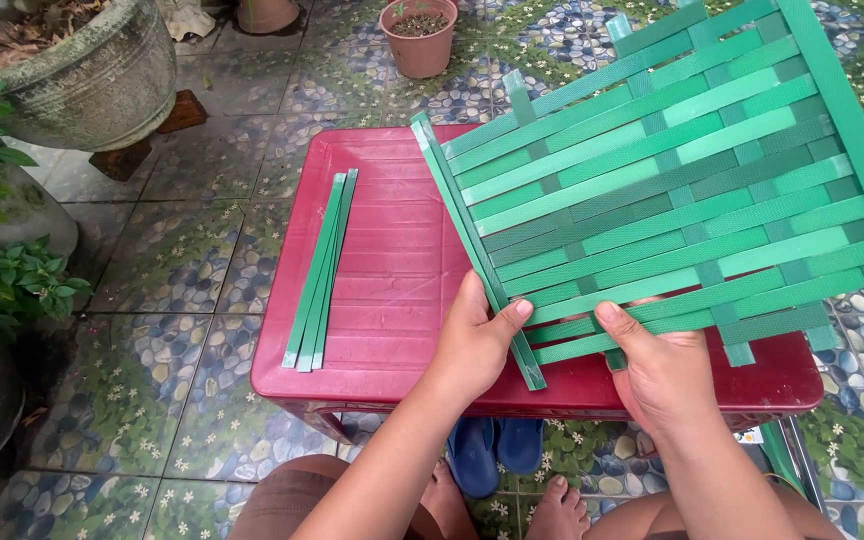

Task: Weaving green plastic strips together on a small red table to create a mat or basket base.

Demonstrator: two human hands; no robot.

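Both hands are on the green woven mat [672, 190], which lies tilted across a red table [382, 270] and hangs past its right edge. The left hand [474, 340] grips the mat's near-left edge strip, thumb on top pointing right. The right hand [657, 365] pinches the bottom edge, thumb over the strips and fingers underneath. Loose green strips [322, 270] lie off to the left on the table, well apart.

so the woven mat [672, 190] is a flat panel of interlaced green plastic strips, light and dark shades mixed, loose ends poking out along its edges, lying tilted across the right side of the red table [382, 270] and overhanging it
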